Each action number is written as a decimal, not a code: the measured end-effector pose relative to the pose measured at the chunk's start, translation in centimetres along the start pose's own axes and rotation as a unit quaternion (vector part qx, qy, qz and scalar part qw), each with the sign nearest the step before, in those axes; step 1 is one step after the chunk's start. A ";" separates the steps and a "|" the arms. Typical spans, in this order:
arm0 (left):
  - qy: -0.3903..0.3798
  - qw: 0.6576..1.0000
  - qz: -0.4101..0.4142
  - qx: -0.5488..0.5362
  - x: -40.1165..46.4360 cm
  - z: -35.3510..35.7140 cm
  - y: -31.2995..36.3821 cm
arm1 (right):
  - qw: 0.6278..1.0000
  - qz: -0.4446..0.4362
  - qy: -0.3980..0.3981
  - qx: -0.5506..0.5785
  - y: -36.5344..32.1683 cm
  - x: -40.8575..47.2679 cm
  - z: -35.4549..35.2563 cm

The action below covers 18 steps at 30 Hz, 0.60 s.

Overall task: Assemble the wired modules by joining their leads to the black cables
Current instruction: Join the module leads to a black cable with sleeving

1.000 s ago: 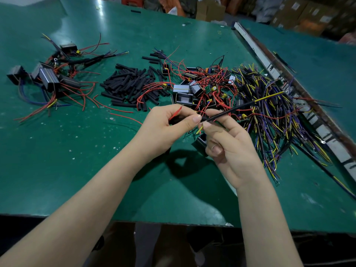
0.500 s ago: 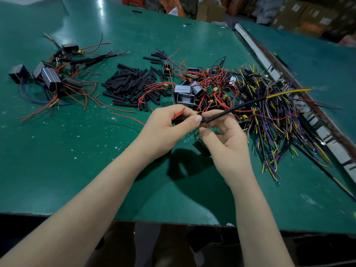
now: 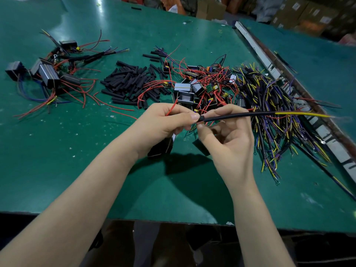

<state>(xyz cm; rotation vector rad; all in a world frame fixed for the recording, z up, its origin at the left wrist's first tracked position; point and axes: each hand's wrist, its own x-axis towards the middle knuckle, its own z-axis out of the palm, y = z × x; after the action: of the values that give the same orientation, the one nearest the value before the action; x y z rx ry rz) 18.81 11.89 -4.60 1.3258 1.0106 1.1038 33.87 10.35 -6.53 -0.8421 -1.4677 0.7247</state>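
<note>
Bare green table (image 3: 57,170) near edge; sleeve pile (image 3: 131,81), cable heap (image 3: 269,105) block beyond.

Two hands (image 3: 194,128); one held black cable (image 3: 237,115); tubing pieces (image 3: 131,81), modules (image 3: 185,89) — too tangled to count.

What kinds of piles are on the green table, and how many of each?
Piles of black tube pieces: 1
Piles of boxy modules with red wires: 2, one left, one middle
Piles of black cables with yellow and purple ends: 1
Total: 4 piles
</note>
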 end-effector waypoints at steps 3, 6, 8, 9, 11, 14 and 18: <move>-0.021 0.999 -0.028 -0.002 0.1 -0.4 0.3 | 1.000 0.004 -0.009 0.013 -0.1 -0.1 -0.1; -0.047 0.998 -0.041 0.005 0.2 -0.7 0.6 | 0.997 0.042 -0.020 0.064 -0.1 -0.1 0.0; -0.058 0.997 -0.043 0.001 0.3 -0.8 0.6 | 0.993 0.061 -0.036 0.090 -0.1 -0.1 0.1; -0.061 0.997 -0.045 -0.002 0.3 -0.9 0.6 | 0.993 0.063 -0.039 0.092 -0.1 -0.1 0.1; -0.064 0.997 -0.049 -0.006 0.4 -0.9 0.6 | 0.994 0.063 -0.035 0.087 -0.1 -0.1 0.3; -0.068 0.996 -0.050 -0.008 0.5 -0.9 0.5 | 0.992 0.076 -0.019 0.104 -0.1 -0.1 0.6; -0.062 0.997 -0.038 -0.001 0.5 -0.9 0.3 | 0.983 0.128 0.004 0.129 0.1 0.1 0.6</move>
<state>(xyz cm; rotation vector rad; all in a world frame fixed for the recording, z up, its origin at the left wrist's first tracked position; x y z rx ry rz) 18.07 12.53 -4.27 1.3264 0.9595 0.9541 33.29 10.49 -6.62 -0.8393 -1.2375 1.0784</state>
